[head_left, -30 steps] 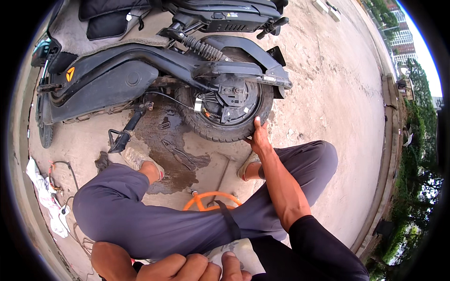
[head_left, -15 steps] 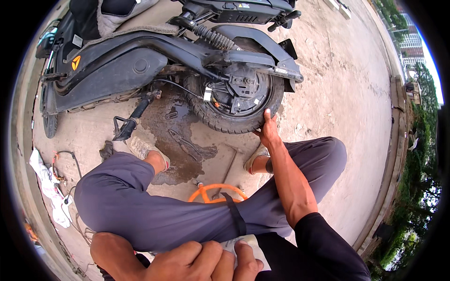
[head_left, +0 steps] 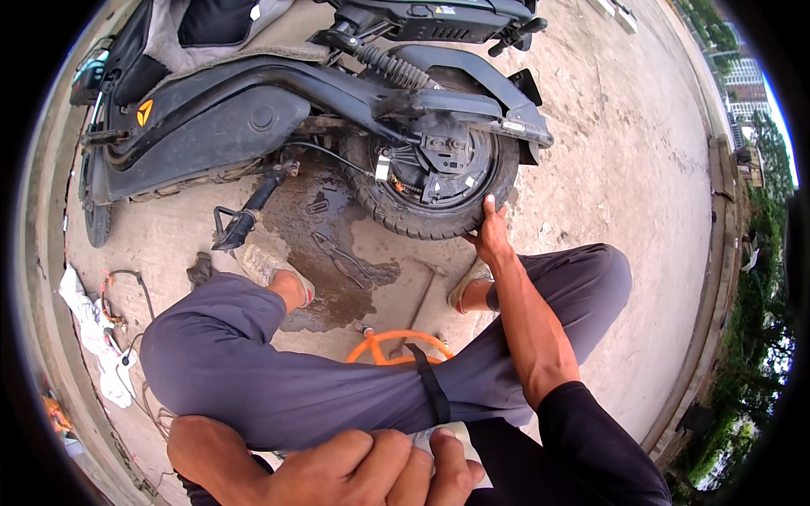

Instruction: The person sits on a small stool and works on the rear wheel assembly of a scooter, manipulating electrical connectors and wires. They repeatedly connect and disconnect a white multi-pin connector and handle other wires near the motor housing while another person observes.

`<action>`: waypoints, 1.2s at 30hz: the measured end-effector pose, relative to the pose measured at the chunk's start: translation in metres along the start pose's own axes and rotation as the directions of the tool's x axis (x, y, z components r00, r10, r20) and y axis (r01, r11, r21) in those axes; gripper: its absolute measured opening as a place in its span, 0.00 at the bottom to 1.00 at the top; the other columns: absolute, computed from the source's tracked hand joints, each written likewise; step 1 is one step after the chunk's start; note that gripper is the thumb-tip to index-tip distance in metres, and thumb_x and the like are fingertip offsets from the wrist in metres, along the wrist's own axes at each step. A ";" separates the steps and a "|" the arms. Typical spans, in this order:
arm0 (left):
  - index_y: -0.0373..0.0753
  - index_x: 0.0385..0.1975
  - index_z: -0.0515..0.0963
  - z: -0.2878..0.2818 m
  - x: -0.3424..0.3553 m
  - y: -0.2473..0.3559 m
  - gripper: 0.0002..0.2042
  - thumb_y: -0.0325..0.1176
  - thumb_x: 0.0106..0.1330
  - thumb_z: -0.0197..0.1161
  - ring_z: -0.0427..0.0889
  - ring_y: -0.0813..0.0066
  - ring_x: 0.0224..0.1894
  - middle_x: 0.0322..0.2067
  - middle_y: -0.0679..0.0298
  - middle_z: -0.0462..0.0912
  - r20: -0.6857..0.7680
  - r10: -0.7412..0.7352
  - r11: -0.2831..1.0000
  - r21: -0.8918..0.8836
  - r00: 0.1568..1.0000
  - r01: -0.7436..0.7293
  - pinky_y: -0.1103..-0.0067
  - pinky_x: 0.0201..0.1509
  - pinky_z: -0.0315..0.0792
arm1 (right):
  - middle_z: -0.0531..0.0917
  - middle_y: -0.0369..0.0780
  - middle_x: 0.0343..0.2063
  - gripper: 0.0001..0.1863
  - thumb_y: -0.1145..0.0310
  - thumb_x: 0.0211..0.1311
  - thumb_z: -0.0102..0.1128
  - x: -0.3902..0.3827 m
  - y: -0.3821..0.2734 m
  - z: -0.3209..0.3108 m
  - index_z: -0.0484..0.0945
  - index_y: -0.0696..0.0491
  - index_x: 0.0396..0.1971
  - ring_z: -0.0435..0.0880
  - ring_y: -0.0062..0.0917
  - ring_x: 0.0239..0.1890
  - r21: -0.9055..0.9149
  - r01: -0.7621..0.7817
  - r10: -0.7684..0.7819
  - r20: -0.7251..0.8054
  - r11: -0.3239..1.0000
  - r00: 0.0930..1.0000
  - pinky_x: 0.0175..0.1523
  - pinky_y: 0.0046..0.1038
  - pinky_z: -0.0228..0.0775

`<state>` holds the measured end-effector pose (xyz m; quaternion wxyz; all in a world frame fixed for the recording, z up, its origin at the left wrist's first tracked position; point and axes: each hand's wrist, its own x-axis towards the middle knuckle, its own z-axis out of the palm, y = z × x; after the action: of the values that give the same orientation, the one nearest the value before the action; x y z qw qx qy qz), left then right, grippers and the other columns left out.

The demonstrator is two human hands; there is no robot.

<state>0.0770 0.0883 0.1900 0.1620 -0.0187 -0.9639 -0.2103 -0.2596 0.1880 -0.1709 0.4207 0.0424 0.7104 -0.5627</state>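
A black electric scooter (head_left: 207, 110) lies on its side across the upper left, its rear wheel towards me. My right hand (head_left: 492, 239) grips the lower right edge of the rear tyre (head_left: 413, 226), thumb on the sidewall and fingers partly hidden beneath. Inside the wheel sits a dark hub (head_left: 447, 156) with a cable running to it. Close to me at the bottom edge, my left hand (head_left: 363, 468) is closed, knuckles up. Beside its fingers shows a pale, whitish patch (head_left: 460, 438); what the hand holds, if anything, I cannot make out.
Pliers (head_left: 342, 260) lie on a wet patch between my feet, with a hammer (head_left: 418, 304) nearer me. An orange ring-shaped frame (head_left: 396, 337) stands below my legs. The scooter's kickstand (head_left: 253, 207) sticks out; a white cloth (head_left: 97, 337) and cables lie left.
The whole view has shifted a little, so the scooter and ground sit slightly further right. Both hands keep the same hold, and the wheel shows no clear turn.
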 end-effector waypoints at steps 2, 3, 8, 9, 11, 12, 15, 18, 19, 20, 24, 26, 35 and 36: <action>0.29 0.32 0.81 -0.001 0.000 -0.001 0.14 0.36 0.73 0.58 0.71 0.75 0.21 0.18 0.64 0.73 0.000 0.002 1.000 0.004 1.000 -0.002 0.81 0.23 0.62 | 0.57 0.46 0.73 0.42 0.41 0.74 0.48 -0.001 0.000 0.002 0.37 0.41 0.74 0.68 0.46 0.67 0.008 -0.003 0.003 -0.008 1.000 1.000 0.61 0.63 0.68; 0.29 0.32 0.81 -0.002 -0.001 -0.001 0.14 0.36 0.73 0.58 0.71 0.75 0.21 0.18 0.64 0.73 0.001 0.004 1.000 0.004 1.000 -0.004 0.81 0.23 0.62 | 0.58 0.46 0.72 0.42 0.40 0.74 0.49 -0.001 0.000 0.003 0.38 0.41 0.74 0.69 0.46 0.67 0.010 -0.004 0.004 -0.014 1.000 1.000 0.61 0.63 0.68; 0.31 0.29 0.81 -0.007 -0.001 -0.009 0.16 0.37 0.74 0.58 0.68 0.78 0.18 0.16 0.68 0.70 -0.056 0.091 0.993 0.079 0.994 -0.087 0.83 0.22 0.59 | 0.59 0.45 0.72 0.42 0.40 0.73 0.49 -0.001 0.000 0.002 0.38 0.39 0.74 0.69 0.47 0.67 0.022 0.005 -0.004 -0.012 1.000 1.000 0.60 0.63 0.68; 0.31 0.29 0.81 -0.007 -0.001 -0.009 0.16 0.37 0.74 0.58 0.68 0.78 0.18 0.16 0.68 0.70 -0.055 0.092 0.993 0.079 0.994 -0.088 0.83 0.22 0.59 | 0.59 0.45 0.72 0.41 0.40 0.73 0.50 -0.001 0.000 0.003 0.39 0.38 0.74 0.69 0.47 0.67 0.023 0.005 -0.005 -0.024 1.000 1.000 0.60 0.63 0.68; 0.32 0.28 0.81 -0.005 -0.002 -0.009 0.16 0.38 0.74 0.59 0.68 0.78 0.18 0.15 0.69 0.68 -0.119 0.072 0.994 0.084 0.990 -0.062 0.84 0.21 0.57 | 0.59 0.45 0.72 0.41 0.40 0.73 0.50 -0.003 -0.002 0.005 0.39 0.37 0.74 0.69 0.47 0.67 0.024 0.005 -0.004 -0.037 1.000 0.999 0.60 0.63 0.68; 0.32 0.28 0.81 -0.007 -0.002 -0.009 0.16 0.38 0.74 0.59 0.68 0.78 0.18 0.15 0.69 0.68 -0.118 0.072 0.995 0.084 0.990 -0.062 0.84 0.21 0.57 | 0.55 0.44 0.74 0.42 0.40 0.73 0.50 -0.004 -0.002 0.006 0.38 0.38 0.75 0.65 0.46 0.69 0.040 -0.012 0.013 -0.024 0.999 1.000 0.62 0.66 0.64; 0.33 0.28 0.81 -0.011 -0.002 -0.011 0.15 0.39 0.73 0.60 0.68 0.79 0.18 0.15 0.70 0.69 -0.102 0.042 0.998 0.050 0.994 -0.037 0.83 0.21 0.56 | 0.51 0.43 0.76 0.43 0.40 0.73 0.51 -0.003 -0.002 0.004 0.37 0.37 0.75 0.62 0.46 0.72 0.057 -0.019 0.019 -0.006 0.998 1.000 0.64 0.68 0.59; 0.33 0.28 0.81 -0.011 -0.001 -0.012 0.15 0.38 0.73 0.61 0.68 0.79 0.18 0.15 0.69 0.69 -0.109 0.024 0.999 0.048 0.994 -0.019 0.83 0.21 0.56 | 0.52 0.42 0.76 0.43 0.40 0.73 0.51 -0.002 -0.002 0.001 0.38 0.37 0.75 0.63 0.46 0.71 0.060 -0.008 0.008 0.005 0.998 1.000 0.64 0.68 0.60; 0.32 0.29 0.81 -0.009 -0.002 -0.011 0.15 0.38 0.73 0.61 0.68 0.78 0.18 0.15 0.69 0.70 -0.126 0.022 0.999 0.040 0.992 -0.017 0.83 0.21 0.56 | 0.52 0.42 0.76 0.43 0.40 0.73 0.51 -0.002 -0.001 0.002 0.38 0.38 0.75 0.63 0.46 0.71 0.063 -0.006 0.005 0.009 0.998 1.000 0.64 0.68 0.60; 0.32 0.29 0.81 -0.007 -0.002 -0.011 0.15 0.38 0.73 0.61 0.67 0.78 0.18 0.15 0.68 0.70 -0.144 0.020 0.999 0.032 0.989 -0.016 0.82 0.21 0.55 | 0.52 0.42 0.76 0.43 0.40 0.73 0.51 -0.003 -0.001 0.002 0.38 0.38 0.75 0.63 0.46 0.71 0.063 -0.008 0.007 0.011 0.998 1.000 0.64 0.68 0.60; 0.31 0.30 0.81 -0.005 -0.004 -0.011 0.15 0.38 0.73 0.60 0.68 0.77 0.18 0.16 0.67 0.70 -0.127 0.056 0.998 0.032 0.990 -0.053 0.82 0.21 0.55 | 0.53 0.42 0.76 0.43 0.40 0.72 0.51 -0.004 0.000 0.004 0.38 0.37 0.75 0.62 0.46 0.72 0.070 -0.002 0.002 0.005 0.998 1.000 0.65 0.67 0.59; 0.30 0.29 0.81 -0.006 -0.005 -0.012 0.16 0.38 0.74 0.59 0.68 0.76 0.19 0.17 0.66 0.71 -0.105 0.127 0.991 0.056 0.986 -0.121 0.82 0.22 0.56 | 0.53 0.42 0.76 0.43 0.40 0.72 0.51 -0.004 0.000 0.004 0.38 0.37 0.75 0.62 0.46 0.72 0.075 -0.004 0.004 0.000 0.997 1.000 0.65 0.67 0.59; 0.29 0.31 0.81 -0.003 -0.001 -0.002 0.15 0.37 0.72 0.58 0.70 0.75 0.20 0.18 0.63 0.74 0.107 0.031 1.000 -0.006 0.994 -0.031 0.80 0.24 0.62 | 0.56 0.43 0.74 0.40 0.41 0.73 0.51 -0.001 0.000 0.000 0.42 0.38 0.73 0.64 0.46 0.71 0.060 0.002 -0.004 0.024 0.998 1.000 0.65 0.67 0.59; 0.29 0.31 0.81 -0.003 -0.001 -0.003 0.15 0.37 0.72 0.58 0.70 0.75 0.20 0.18 0.63 0.74 0.108 0.029 1.000 -0.005 0.994 -0.029 0.80 0.24 0.62 | 0.56 0.43 0.74 0.39 0.41 0.73 0.51 0.001 0.001 -0.001 0.43 0.37 0.73 0.64 0.46 0.71 0.062 0.001 -0.003 0.026 0.998 1.000 0.65 0.67 0.59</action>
<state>0.0786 0.0845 0.1913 0.1128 -0.0444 -0.9705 -0.2082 -0.2601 0.1883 -0.1720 0.4278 0.0474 0.6872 -0.5853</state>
